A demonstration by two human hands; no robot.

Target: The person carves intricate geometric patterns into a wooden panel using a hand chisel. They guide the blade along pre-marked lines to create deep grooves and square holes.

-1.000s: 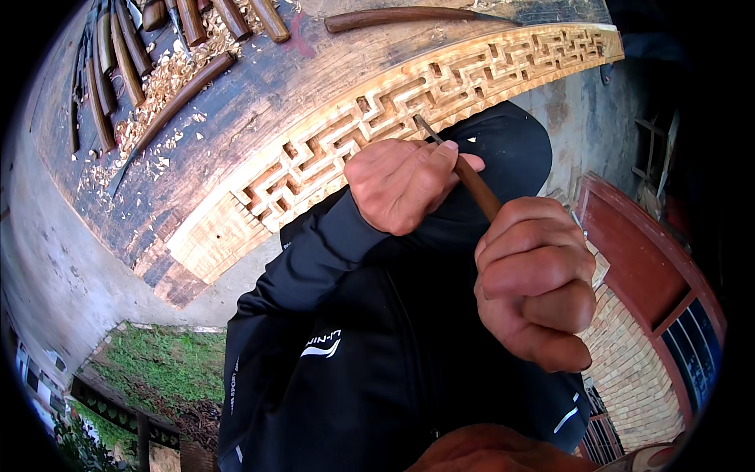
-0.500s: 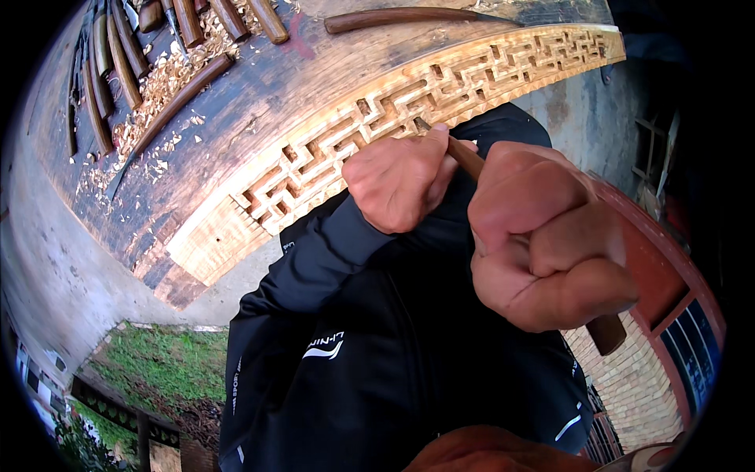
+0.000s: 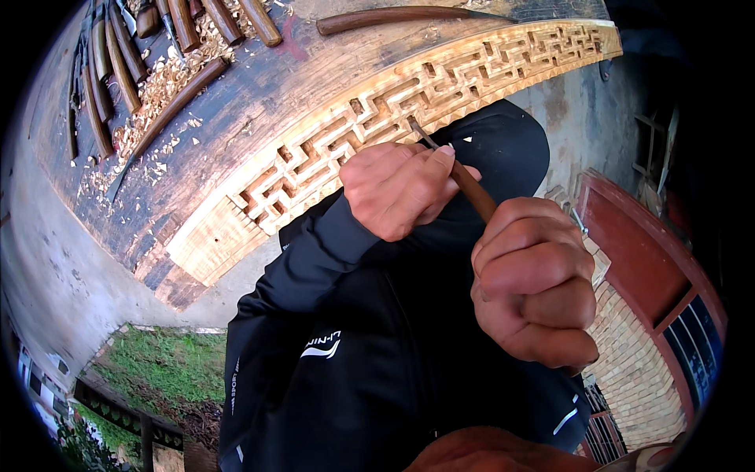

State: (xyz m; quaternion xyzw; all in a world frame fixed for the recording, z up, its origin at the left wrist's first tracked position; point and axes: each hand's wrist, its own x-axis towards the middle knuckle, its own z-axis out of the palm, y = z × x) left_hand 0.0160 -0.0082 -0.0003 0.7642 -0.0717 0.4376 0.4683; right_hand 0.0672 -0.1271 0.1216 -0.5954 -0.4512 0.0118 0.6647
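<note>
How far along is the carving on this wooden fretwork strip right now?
Done: the carved strip shows an open maze pattern along most of its length, with shavings on the bench. In hand: the left hand steadies the chisel near its tip on the pattern, and the right hand grips its handle. Left: the plain, uncut end.
</note>
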